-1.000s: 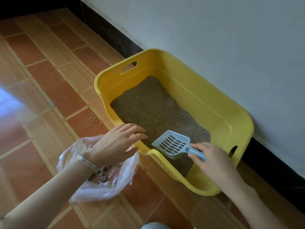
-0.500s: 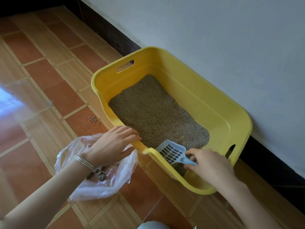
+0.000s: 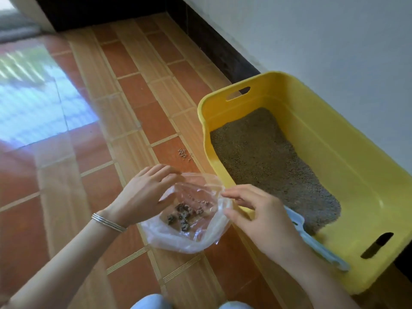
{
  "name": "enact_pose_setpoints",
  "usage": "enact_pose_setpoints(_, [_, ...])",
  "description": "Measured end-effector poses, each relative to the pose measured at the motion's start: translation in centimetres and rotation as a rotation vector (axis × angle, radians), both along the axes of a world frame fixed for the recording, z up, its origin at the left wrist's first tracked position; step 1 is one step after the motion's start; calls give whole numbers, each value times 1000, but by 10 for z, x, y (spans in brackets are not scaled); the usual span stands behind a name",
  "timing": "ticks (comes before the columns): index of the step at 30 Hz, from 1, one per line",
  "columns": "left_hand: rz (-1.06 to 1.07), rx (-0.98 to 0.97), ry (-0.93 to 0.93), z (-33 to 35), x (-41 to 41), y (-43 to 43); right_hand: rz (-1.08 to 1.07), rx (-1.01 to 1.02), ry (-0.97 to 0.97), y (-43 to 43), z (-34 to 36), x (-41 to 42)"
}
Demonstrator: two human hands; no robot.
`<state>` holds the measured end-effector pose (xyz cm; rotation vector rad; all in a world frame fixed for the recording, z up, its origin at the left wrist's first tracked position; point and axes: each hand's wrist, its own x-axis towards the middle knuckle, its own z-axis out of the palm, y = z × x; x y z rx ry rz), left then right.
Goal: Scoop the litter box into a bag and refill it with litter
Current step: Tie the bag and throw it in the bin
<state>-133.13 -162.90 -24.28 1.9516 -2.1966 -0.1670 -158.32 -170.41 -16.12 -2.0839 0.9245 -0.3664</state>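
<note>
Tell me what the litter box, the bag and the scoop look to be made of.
Litter box: moulded yellow plastic, smooth with a slight sheen, handle slots cut through the walls.
Bag: thin clear plastic film, crinkled and glossy; dark clumps show through it.
Scoop: pale blue, probably rigid plastic; mostly hidden.

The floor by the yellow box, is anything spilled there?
Yes. A few litter pellets lie loose on the tiled floor, just left of the yellow litter box and beyond the plastic bag. They belong inside the box.

Single head-worn view, close, angled steeply down over floor (image 3: 133, 108) beside wall (image 3: 334, 41).
</note>
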Motion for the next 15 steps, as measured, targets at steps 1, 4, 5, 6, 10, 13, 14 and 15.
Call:
enact_pose_setpoints(1, [48, 6, -4, -1, 7, 10, 38, -31, 53, 3, -7, 10])
enact_pose_setpoints(4, [150, 2, 3, -8, 18, 27, 122, -77, 183, 8, -24, 25])
enact_pose_setpoints(5, [181, 15, 3, -12, 21, 33, 162, -84, 227, 9, -32, 30])
enact_pose_setpoints(6, [207, 34, 1, -16, 23, 37, 200, -100, 274, 9, -41, 34])
enact_pose_setpoints(10, [353, 161, 76, -27, 25, 46, 305, -203, 468, 4, -75, 37])
enact_pose_setpoints(13, [439, 268, 157, -30, 21, 42, 308, -249, 560, 6, -87, 35])
enact_pose_setpoints(14, [447, 284, 172, -31, 19, 39, 306, -265, 575, 7, -86, 35])
enact_pose_setpoints(15, [454, 286, 186, -31, 18, 38, 306, -278, 579, 8, -85, 35])
